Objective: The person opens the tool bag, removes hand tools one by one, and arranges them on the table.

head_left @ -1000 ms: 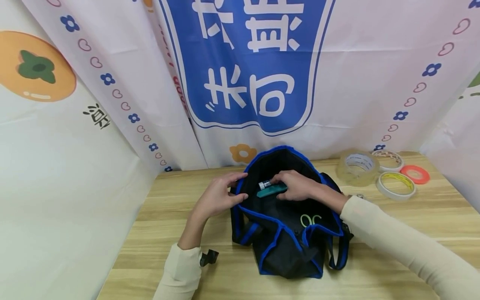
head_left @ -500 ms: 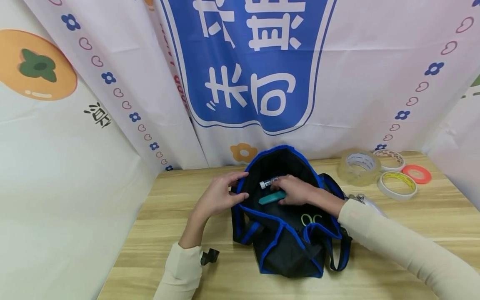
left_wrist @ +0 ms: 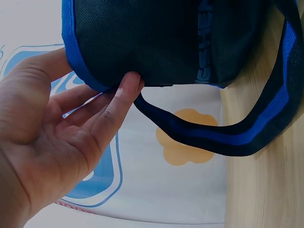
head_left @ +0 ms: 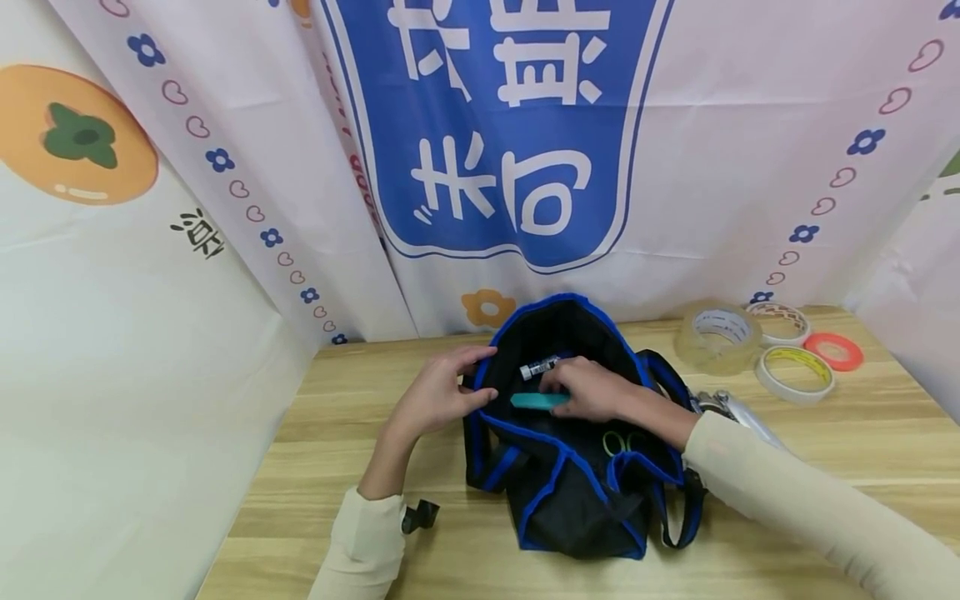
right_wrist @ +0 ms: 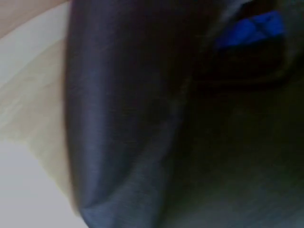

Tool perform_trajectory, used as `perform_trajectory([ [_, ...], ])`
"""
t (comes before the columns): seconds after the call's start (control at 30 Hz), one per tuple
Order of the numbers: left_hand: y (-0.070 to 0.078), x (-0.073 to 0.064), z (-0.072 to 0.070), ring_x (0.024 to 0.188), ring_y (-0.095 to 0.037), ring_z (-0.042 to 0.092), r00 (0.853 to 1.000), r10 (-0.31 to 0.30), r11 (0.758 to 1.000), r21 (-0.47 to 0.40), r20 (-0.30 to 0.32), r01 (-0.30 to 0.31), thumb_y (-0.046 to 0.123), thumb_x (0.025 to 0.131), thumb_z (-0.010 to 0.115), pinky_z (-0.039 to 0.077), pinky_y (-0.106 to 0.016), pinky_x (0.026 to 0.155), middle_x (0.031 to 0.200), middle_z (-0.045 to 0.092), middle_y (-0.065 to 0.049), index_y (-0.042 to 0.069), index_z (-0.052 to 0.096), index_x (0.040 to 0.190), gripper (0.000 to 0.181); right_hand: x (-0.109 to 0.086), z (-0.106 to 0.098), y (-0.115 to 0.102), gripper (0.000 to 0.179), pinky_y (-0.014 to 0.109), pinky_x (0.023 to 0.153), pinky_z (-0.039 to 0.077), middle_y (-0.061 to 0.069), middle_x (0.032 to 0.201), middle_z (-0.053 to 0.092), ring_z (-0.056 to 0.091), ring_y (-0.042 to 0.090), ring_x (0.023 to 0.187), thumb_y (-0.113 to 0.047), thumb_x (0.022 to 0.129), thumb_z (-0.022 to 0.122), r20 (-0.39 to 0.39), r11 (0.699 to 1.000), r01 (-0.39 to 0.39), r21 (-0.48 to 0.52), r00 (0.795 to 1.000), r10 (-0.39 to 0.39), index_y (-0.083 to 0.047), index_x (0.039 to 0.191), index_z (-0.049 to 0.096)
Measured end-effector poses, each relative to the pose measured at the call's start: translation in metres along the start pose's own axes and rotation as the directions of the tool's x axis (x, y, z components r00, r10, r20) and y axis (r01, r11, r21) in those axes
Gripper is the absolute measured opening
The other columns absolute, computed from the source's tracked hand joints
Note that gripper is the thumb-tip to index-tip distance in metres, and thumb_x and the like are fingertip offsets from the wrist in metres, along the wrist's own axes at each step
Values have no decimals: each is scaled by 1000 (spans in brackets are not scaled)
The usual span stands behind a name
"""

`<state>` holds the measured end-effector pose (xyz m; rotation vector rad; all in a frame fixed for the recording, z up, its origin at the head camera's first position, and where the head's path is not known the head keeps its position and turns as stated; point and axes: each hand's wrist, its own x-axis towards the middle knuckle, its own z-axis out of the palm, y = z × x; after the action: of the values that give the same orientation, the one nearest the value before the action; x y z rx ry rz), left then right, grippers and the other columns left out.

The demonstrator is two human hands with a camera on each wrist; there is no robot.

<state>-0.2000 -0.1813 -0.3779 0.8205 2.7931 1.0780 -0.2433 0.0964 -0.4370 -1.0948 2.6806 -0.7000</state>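
A black tool bag (head_left: 577, 517) with blue trim stands open-mouthed on the wooden table in the head view. At its left rim my left hand (head_left: 442, 390) grips the edge, thumb inside and fingers outside; the left wrist view shows the left hand (left_wrist: 71, 109) at the blue-edged cloth. Down inside the bag, my right hand (head_left: 592, 389) holds a slim, flat teal object (head_left: 534, 401), whose right end the fingers hide. Just above it lies a white-capped tube (head_left: 536, 367). Green scissor handles (head_left: 613, 443) show near the bag's front. The right wrist view has only dark, blurred cloth (right_wrist: 123, 114).
To the right of the bag sit a clear tape roll (head_left: 717, 337), white tape rolls (head_left: 795, 375) and a red tape roll (head_left: 834, 351). A silvery metal object (head_left: 738, 412) is partly under the right sleeve. Straps (head_left: 678, 533) hang at the bag's sides; a printed curtain (head_left: 697, 208) closes the back.
My right hand has shifted slightly toward the bag's front, and the teal object has moved with it and turned level, away from the tube. The left hand keeps its place on the rim.
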Motion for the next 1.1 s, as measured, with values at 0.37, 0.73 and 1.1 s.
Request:
perform_trajectory([
  [0.37, 1, 0, 0, 120, -35, 73, 1000, -15, 1000, 15, -4, 15, 13, 95, 82, 65, -46, 93, 153, 63, -17, 3, 60, 151, 61, -26, -43, -20, 29, 33, 81, 58, 0, 101, 70, 64, 13, 88, -22, 93, 83, -174, 997, -41, 59, 984, 51, -11, 118, 78],
  [0.73, 0, 0, 0, 125, -37, 71, 1000, -26, 999, 27, -3, 26, 13, 95, 82, 64, -49, 98, 155, 62, -17, 4, 60, 151, 61, -68, -77, -17, 27, 27, 74, 52, 3, 97, 71, 59, 15, 84, -15, 89, 86, -324, 987, -98, 131, 936, 136, -8, 114, 78],
  [1.1, 0, 0, 1, 123, -36, 72, 1000, -18, 1000, 23, -1, 18, 13, 96, 81, 62, -52, 101, 154, 63, -17, 3, 60, 151, 60, -112, -91, 8, 33, 28, 73, 52, 7, 101, 74, 64, 22, 90, -19, 91, 86, -342, 947, -269, 177, 885, 315, -6, 119, 76],
])
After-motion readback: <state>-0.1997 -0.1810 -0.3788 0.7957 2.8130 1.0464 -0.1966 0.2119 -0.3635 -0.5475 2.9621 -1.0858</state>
